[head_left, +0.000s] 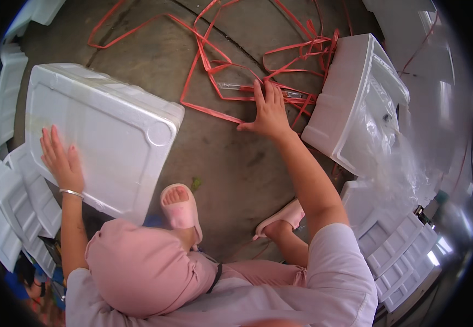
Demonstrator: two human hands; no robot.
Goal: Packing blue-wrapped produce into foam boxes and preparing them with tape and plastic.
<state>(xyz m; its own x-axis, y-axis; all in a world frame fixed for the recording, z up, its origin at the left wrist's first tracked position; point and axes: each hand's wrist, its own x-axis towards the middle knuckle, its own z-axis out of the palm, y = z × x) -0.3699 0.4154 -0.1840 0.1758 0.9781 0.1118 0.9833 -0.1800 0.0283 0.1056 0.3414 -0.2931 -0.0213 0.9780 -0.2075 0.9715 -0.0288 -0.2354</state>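
A white foam box point(105, 136) with a rounded-corner panel stands tilted on the floor at my left. Flat against its face, with the fingers stretched, lies my left hand point(64, 163). My right hand point(272, 114) reaches over the floor, thumb and fingers apart, and I see nothing in its grasp. By its fingertips is a long, thin, clear item point(236, 86) with red in it, partly hidden by the fingers; its kind cannot be made out. Red plastic strapping point(195, 71) lies in loose loops around that hand, and one strand passes close to the thumb.
An open white foam box point(334, 92) with clear plastic bags point(375, 120) rests on its side at right. Foam lids point(402, 256) are stacked at lower right, and more white foam pieces point(10, 201) line the left. My feet in pink slippers point(181, 210) are on the concrete floor point(231, 169).
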